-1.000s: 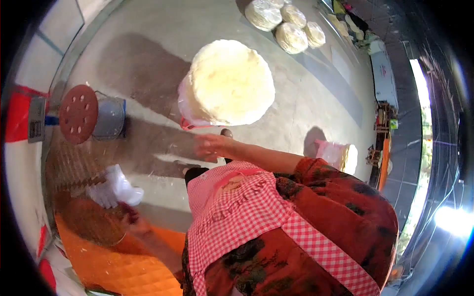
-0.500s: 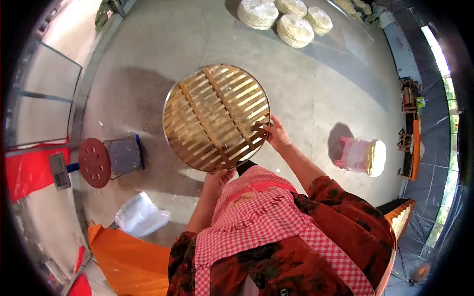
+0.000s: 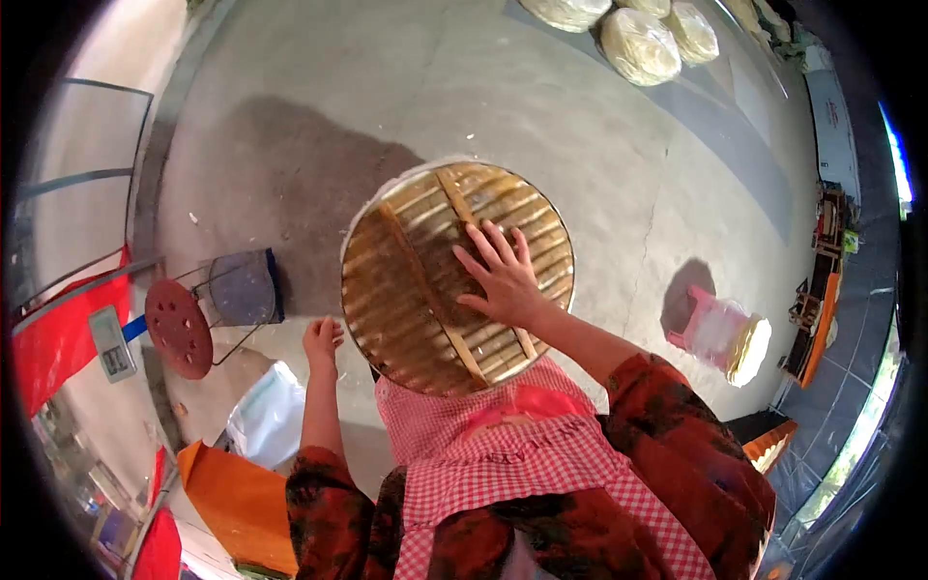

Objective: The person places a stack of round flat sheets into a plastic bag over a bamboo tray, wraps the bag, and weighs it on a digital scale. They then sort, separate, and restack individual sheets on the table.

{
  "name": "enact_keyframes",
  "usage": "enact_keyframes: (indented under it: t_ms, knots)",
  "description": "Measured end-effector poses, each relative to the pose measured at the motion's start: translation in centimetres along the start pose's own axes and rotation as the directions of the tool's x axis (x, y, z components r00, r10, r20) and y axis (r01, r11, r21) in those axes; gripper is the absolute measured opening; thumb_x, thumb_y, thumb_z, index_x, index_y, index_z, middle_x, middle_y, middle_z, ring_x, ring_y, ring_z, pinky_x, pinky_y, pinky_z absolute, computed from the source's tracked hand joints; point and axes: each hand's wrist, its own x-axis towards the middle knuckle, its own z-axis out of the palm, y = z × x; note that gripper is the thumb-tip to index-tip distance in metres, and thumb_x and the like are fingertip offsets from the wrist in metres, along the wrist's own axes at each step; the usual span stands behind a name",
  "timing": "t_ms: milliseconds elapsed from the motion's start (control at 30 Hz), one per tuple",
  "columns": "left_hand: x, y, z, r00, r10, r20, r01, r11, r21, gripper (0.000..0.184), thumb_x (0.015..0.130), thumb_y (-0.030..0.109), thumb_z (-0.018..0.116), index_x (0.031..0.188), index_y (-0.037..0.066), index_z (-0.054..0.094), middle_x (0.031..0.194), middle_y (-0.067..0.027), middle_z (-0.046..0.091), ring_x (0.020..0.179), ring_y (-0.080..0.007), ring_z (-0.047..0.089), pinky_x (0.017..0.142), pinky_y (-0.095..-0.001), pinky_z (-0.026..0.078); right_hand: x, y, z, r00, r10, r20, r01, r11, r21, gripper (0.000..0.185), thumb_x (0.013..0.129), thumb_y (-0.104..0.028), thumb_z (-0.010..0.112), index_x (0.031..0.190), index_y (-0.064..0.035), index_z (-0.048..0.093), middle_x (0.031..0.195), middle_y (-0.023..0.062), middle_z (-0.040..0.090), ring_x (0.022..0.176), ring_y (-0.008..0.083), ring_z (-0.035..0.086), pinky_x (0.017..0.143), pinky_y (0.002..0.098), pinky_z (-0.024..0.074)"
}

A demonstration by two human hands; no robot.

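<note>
In the head view, a round slatted board [image 3: 387,300] was held up at its near side against or just before a checked apron [image 3: 522,464]; whether the two touched could not be told. It was lying roughly flat, with its crossbars [image 3: 414,261] turned upward, and a pale edge [image 3: 394,184] was exposed along its far left rim, so something light-coloured seemed to be covered by it. What it was borne on from below was hidden.

The right hand [image 3: 505,288] was laid palm down on the slats, right of the middle, its fingers spread wide and gripped around nothing; the board was probably being pressed or steadied that way, since a flat palm spreads the load. The left hand [image 3: 323,341] was held free, just beside the board's left rim, its fingers loosely bent with nothing seen between them; perhaps it was kept near for balance.

Off to the left, a round red-brown seat [image 3: 174,311] was placed by a grey-blue container [image 3: 242,288], and a white plastic bag [image 3: 266,416] was left nearer, beside an orange sheet [image 3: 242,507]. On the right, a pale round mass [image 3: 749,353] was carried by a pink stand [image 3: 680,314], apparently to be kept off the floor [image 3: 580,145]. Wrapped bundles [image 3: 640,46] were grouped farther away.
</note>
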Motion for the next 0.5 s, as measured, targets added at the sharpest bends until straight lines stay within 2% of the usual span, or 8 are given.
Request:
enact_keyframes:
  t_ms: [67,133,200,267,367,467,500]
  knots:
    - [4.9,1.2,1.9,0.997,0.015,0.080,-0.021,0.996,0.085,0.024,0.089,0.026,0.058,0.092,0.002,0.060,0.084,-0.0052,0.064,0.071,-0.0134,0.060,0.062,-0.0276,0.049,0.2,0.3,1.6,1.000,0.006,0.008,-0.006,1.000,0.004,0.070,0.080,-0.058,0.058,0.136,-0.0175,0.046,0.150,0.0129,0.026,0.137,0.0318,0.024,0.107,0.0584,0.0179]
    - [13.7,-1.1,4.0,0.995,-0.002,0.101,-0.029,0.954,0.297,0.026,0.089,0.026,0.058,0.095,0.001,0.061,0.086,-0.0048,0.064,0.075,-0.0132,0.060,0.064,-0.0282,0.049,0.9,0.5,1.5,0.993,0.045,0.106,-0.046,0.999,0.006,0.068,0.078,-0.058,0.060,0.133,-0.0178,0.049,0.148,0.0132,0.029,0.136,0.0331,0.027,0.107,0.0588,0.0183]
    - [20.5,-3.0,7.4,0.970,-0.001,0.242,-0.033,0.990,0.137,0.038,0.088,0.032,0.060,0.110,0.002,0.061,0.089,-0.0056,0.061,0.080,-0.0125,0.054,0.070,-0.0315,0.045,0.7,0.7,2.8,0.995,0.054,0.087,-0.053,0.999,-0.009,0.069,0.075,-0.059,0.063,0.129,-0.0180,0.053,0.147,0.0141,0.031,0.134,0.0352,0.028,0.106,0.0600,0.0182]
    - [27.4,-6.6,10.1,0.907,0.080,0.414,-0.189,0.955,0.230,0.032,0.087,0.025,0.060,0.109,0.002,0.063,0.085,-0.0047,0.060,0.075,-0.0123,0.054,0.066,-0.0302,0.045,0.1,1.3,4.0,0.999,0.029,0.035,-0.029,0.999,0.014,0.071,0.070,-0.061,0.067,0.124,-0.0178,0.056,0.146,0.0156,0.030,0.134,0.0396,0.028,0.105,0.0633,0.0154]
    - [27.9,-3.7,14.8,0.899,-0.164,0.407,0.074,0.971,0.226,0.021,0.083,0.017,0.060,0.096,0.001,0.062,0.081,-0.0072,0.063,0.067,-0.0133,0.058,0.058,-0.0276,0.044,-0.3,1.6,4.6,0.999,0.008,0.032,-0.009,0.999,0.036,0.074,0.066,-0.062,0.071,0.122,-0.0169,0.056,0.148,0.0165,0.025,0.135,0.0415,0.024,0.105,0.0642,0.0136]
    - [30.2,-4.6,15.0,0.812,-0.271,0.517,0.194,0.961,0.199,0.017,0.081,0.014,0.062,0.091,0.001,0.059,0.077,-0.0054,0.059,0.061,-0.0130,0.054,0.058,-0.0269,0.043,-0.5,1.7,4.8,1.000,-0.002,0.002,0.002,0.997,0.076,0.076,0.066,-0.061,0.071,0.125,-0.0169,0.053,0.149,0.0175,0.025,0.136,0.0428,0.022,0.104,0.0666,0.0113]
    - [29.9,-4.3,14.8,0.843,-0.205,0.498,0.132,0.975,0.178,0.015,0.081,0.012,0.061,0.091,0.001,0.058,0.076,-0.0048,0.058,0.062,-0.0129,0.053,0.059,-0.0265,0.043,-0.6,1.8,4.9,1.000,-0.012,0.007,0.011,0.997,0.079,0.077,0.066,-0.061,0.071,0.126,-0.0166,0.052,0.149,0.0177,0.024,0.137,0.0431,0.021,0.104,0.0671,0.0102]
